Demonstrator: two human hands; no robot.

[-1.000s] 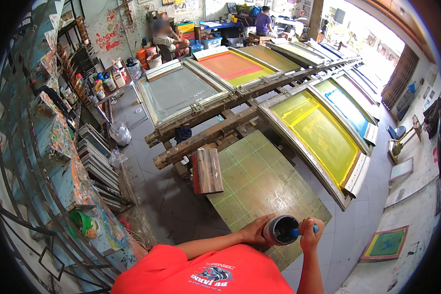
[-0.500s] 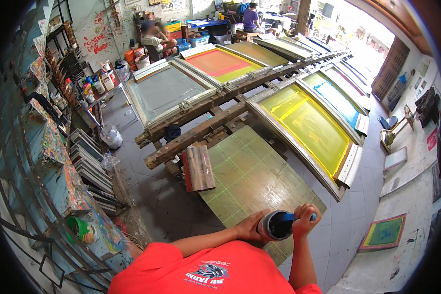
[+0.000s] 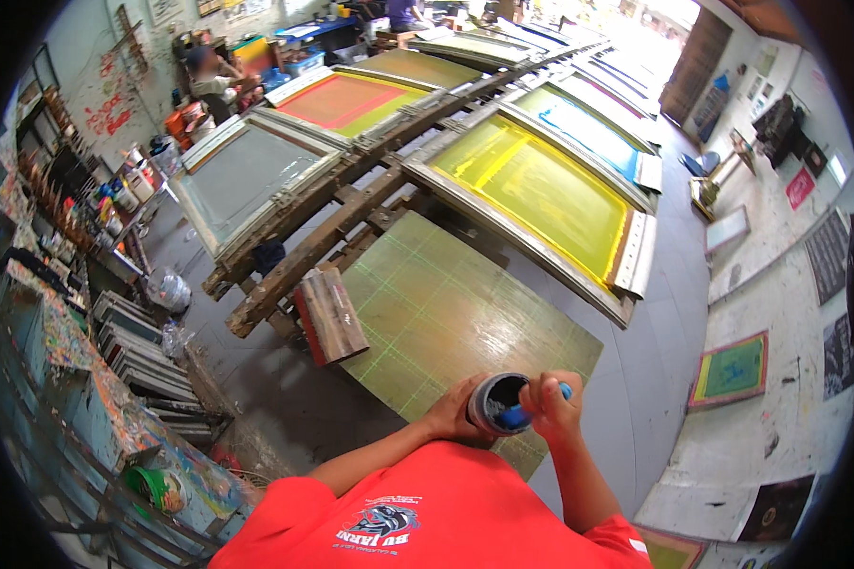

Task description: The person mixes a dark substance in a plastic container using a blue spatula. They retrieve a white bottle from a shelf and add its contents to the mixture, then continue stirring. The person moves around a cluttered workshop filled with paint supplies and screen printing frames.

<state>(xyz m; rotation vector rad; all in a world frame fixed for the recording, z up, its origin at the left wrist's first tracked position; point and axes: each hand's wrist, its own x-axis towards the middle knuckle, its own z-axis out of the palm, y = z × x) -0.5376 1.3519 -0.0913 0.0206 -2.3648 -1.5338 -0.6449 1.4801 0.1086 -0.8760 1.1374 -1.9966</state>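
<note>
A round jar (image 3: 481,414) of dark ink or paste is tilted over the near end of a green gridded board (image 3: 455,313). My left hand (image 3: 452,412) is wrapped round the jar's left side, fingers closed on it. My right hand (image 3: 552,406) is a fist round a blue spatula-like tool (image 3: 515,416), whose lower end dips into the jar; its handle end sticks out beside the thumb. What the tool's tip looks like is hidden in the dark contents. At the board's left corner lies a wooden squeegee (image 3: 335,318) with a red edge.
Framed printing screens, one yellow (image 3: 541,199), one grey (image 3: 247,175), flank long wooden beams (image 3: 304,251) beyond the board. Spare frames (image 3: 142,351) lean at the left, below bottles (image 3: 138,183) on a shelf. A person (image 3: 220,81) sits at the back left.
The view has swung, so the scene sits further left and higher. The tool's blue part now slants down inside the jar, and my right hand is closer to the rim. Both hands keep hold.
</note>
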